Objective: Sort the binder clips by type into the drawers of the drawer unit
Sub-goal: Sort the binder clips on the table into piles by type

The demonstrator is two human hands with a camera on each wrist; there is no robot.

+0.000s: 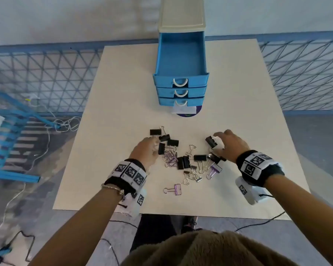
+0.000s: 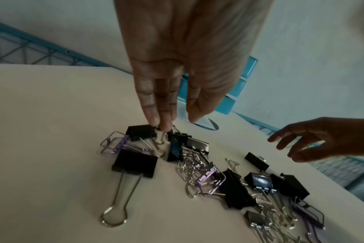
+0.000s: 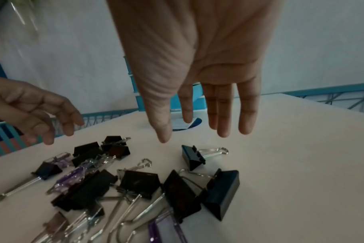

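A pile of binder clips (image 1: 186, 160) lies mid-table: large black ones, purple ones and small silver ones. One purple clip (image 1: 178, 189) lies apart toward me. The drawer unit (image 1: 181, 87) stands at the far side, its top blue drawer (image 1: 181, 77) pulled out and empty, the two lower drawers closed. My left hand (image 1: 152, 140) (image 2: 175, 123) reaches down with straight fingers; its fingertips (image 2: 163, 127) touch a wire handle beside a black clip (image 2: 141, 131), thumb apart. My right hand (image 1: 218, 136) (image 3: 193, 136) hovers with spread, straight fingers just above another black clip (image 1: 211, 141) (image 3: 192, 157), holding nothing.
The cream table top (image 1: 123, 93) ends in a near edge by my body. A purple disc with a white label (image 1: 188, 112) lies under the drawer unit's front. Blue mesh fencing (image 1: 46, 73) surrounds the table, and cables (image 1: 65, 123) trail on the floor at left.
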